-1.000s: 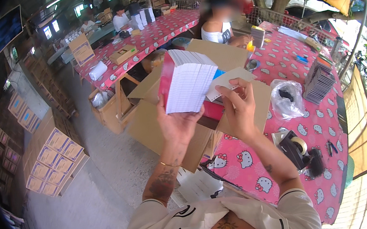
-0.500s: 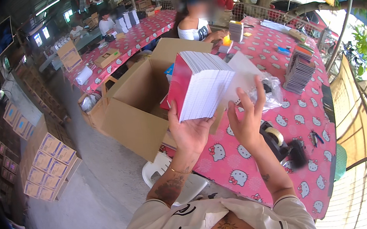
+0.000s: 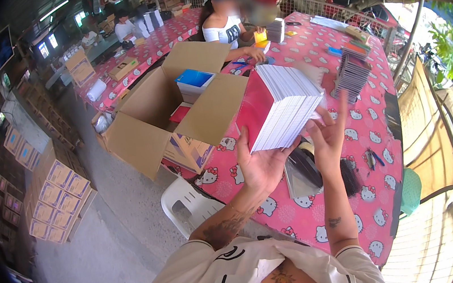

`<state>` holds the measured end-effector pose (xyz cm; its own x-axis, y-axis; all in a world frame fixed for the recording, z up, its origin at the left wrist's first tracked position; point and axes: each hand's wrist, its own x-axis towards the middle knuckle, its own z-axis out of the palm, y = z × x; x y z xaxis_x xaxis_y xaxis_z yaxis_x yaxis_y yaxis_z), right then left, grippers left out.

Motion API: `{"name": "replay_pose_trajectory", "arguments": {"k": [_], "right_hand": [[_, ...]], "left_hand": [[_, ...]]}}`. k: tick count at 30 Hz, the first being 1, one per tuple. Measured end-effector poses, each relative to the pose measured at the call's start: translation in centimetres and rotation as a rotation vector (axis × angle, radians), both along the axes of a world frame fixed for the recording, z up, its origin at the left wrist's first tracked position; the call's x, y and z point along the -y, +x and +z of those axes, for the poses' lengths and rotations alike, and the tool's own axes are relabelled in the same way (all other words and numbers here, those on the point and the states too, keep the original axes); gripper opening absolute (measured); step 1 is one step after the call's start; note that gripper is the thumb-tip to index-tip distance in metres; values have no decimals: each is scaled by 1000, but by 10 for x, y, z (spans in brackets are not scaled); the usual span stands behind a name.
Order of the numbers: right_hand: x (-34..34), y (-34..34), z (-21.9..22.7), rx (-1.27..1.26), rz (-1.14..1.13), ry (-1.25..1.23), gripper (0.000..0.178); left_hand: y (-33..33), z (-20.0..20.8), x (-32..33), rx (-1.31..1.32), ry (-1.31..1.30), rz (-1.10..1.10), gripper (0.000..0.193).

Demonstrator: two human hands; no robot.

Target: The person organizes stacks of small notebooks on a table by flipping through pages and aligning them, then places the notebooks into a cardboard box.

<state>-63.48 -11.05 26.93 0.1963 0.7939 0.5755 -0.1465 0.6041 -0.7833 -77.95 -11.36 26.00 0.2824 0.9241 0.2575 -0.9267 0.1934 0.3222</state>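
Observation:
My left hand (image 3: pixel 267 165) grips a thick stack of white-paged notebooks (image 3: pixel 294 109) from below, with its thumb on the red cover that faces left. At the stack's lower right end is my right hand (image 3: pixel 326 137), fingers apart and the index finger stretched upward; its other fingertips are at the page edges, partly hidden. A translucent sheet (image 3: pixel 312 73) shows behind the stack. To the left stands an open cardboard box (image 3: pixel 136 147), holding a blue-topped stack (image 3: pixel 194 80) and a red-covered item (image 3: pixel 180 112).
Under my hands, a tape dispenser (image 3: pixel 302 168) lies on the pink patterned tablecloth (image 3: pixel 318 232). Farther right are a tall stack of notebooks (image 3: pixel 352 74) and pliers (image 3: pixel 377 158). Across the table sits a co-worker (image 3: pixel 223 33). A white plastic chair (image 3: pixel 186 204) and piled cartons (image 3: pixel 60 203) stand left.
The notebook stack has moved right, away from the box, in my left hand. My right hand has come down to its lower right end. The box's inside now shows more.

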Motion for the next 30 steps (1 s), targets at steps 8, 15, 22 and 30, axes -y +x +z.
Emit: {"name": "replay_pose_trajectory", "arguments": {"k": [8, 15, 22, 30], "right_hand": [[15, 26, -39, 71, 259, -149, 114], [28, 15, -84, -413, 172, -310, 105], [56, 60, -154, -835, 454, -519, 78], [77, 67, -184, -911, 422, -560, 72]], "left_hand": [[45, -51, 4, -174, -12, 181, 62], [67, -110, 28, -717, 114, 338, 76], [12, -89, -16, -1152, 146, -94, 91], [34, -111, -4, -1257, 350, -145, 92]]}}
